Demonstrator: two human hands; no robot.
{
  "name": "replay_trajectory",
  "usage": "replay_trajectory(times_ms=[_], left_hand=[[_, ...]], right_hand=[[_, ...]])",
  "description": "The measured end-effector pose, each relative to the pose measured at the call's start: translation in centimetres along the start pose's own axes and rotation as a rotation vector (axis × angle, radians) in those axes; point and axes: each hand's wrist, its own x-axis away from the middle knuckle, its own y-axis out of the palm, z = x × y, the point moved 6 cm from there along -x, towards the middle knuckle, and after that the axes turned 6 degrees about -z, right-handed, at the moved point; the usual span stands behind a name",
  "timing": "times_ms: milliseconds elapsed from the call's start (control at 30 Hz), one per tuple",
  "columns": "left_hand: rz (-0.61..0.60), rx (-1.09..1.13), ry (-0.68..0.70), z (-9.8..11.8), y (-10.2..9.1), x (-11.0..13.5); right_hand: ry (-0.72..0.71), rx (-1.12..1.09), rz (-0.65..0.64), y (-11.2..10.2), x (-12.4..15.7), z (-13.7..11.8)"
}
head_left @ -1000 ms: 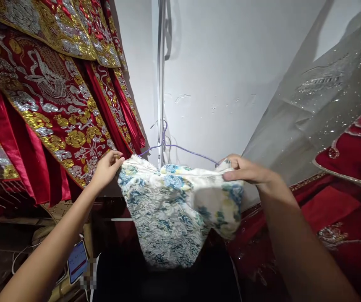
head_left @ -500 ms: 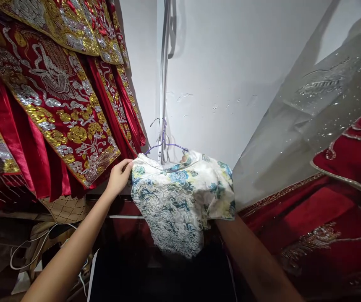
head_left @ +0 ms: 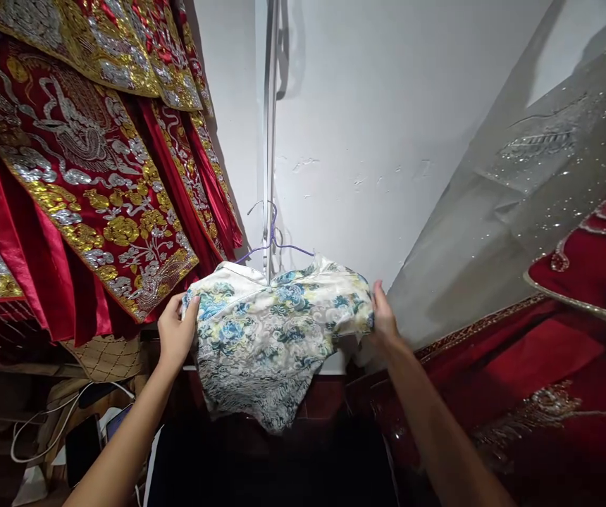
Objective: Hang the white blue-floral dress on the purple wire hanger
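Observation:
A short-sleeved floral blouse (head_left: 276,320), white with blue, green and yellow flowers, hangs on a purple hanger (head_left: 293,247). The hanger's hook is at a vertical metal rail (head_left: 270,141). My left hand (head_left: 177,329) pinches the edge of the sleeve on the left, thumb in front and fingers behind the cloth. At the other sleeve, my right hand (head_left: 384,313) has its thumb up along the cuff; its fingers are partly hidden and appear to grip the cuff. Between the hands the sleeves are spread wide, and the lower part of the blouse looks crinkled.
Red garments with gold and silver embroidery (head_left: 123,211) hang at the left. On the right are a sheer sparkling cover (head_left: 493,204) and a beaded red garment (head_left: 557,345). A white cable (head_left: 44,458) and a dark phone (head_left: 84,447) lie at the lower left.
My left hand has moved from the shoulder down to the left sleeve, which is now spread outward. My right hand has come out from behind the blouse to the right cuff.

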Motion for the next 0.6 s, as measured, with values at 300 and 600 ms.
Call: replay_trajectory(times_ms=[300, 600], left_hand=[[0.131, -0.015, 0.091, 5.4, 0.9, 2.7], [-0.246, 0.050, 0.138, 7.4, 0.3, 4.6]], right_hand=[[0.107, -0.271, 0.184, -1.0, -0.6, -5.6], [0.100, -0.373, 0.383, -1.6, -1.3, -5.7]])
